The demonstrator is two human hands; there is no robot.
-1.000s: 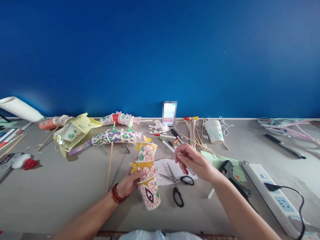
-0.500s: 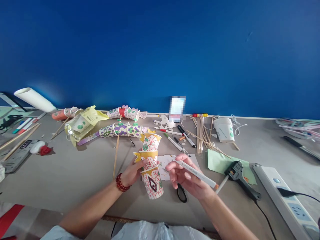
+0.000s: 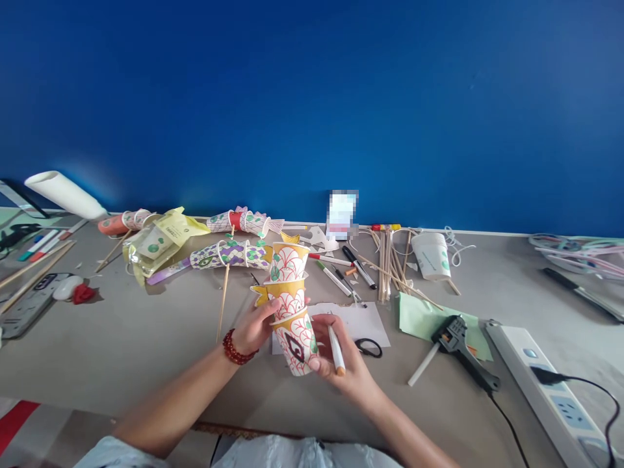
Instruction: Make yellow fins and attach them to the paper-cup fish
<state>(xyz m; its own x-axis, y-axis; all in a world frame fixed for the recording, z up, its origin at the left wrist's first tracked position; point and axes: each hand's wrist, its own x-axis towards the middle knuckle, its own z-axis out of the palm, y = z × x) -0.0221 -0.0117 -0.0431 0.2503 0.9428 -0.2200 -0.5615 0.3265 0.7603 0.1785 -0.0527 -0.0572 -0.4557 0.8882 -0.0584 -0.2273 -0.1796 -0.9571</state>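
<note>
My left hand [image 3: 254, 330] is closed around the middle of a paper-cup fish [image 3: 288, 266], several cups joined in a line with red scales, ochre bands, yellow fins and a dark eye on the lowest cup. The fish stands nearly upright before me, tail end away. My right hand [image 3: 351, 367] has its fingers against the right side of the lowest cup, thumb near its lower edge. A white marker with an orange end [image 3: 336, 351] is tucked in that same hand. Beneath both hands lies a white sheet of paper [image 3: 368, 318], with the black handle of scissors [image 3: 369, 348] on it.
Other cup fish, one purple and green [image 3: 229, 255], lie back left beside a yellow bag [image 3: 166, 240]. Markers [image 3: 359, 266], wooden sticks [image 3: 385, 263] and a white cup [image 3: 431, 256] sit behind. At right are a glue gun [image 3: 461, 344] and a power strip [image 3: 541, 383].
My right hand has moved left and down from beside the fish onto its lowest cup. The marker in it has swung to a steeper angle. More of the scissors' handle shows.
</note>
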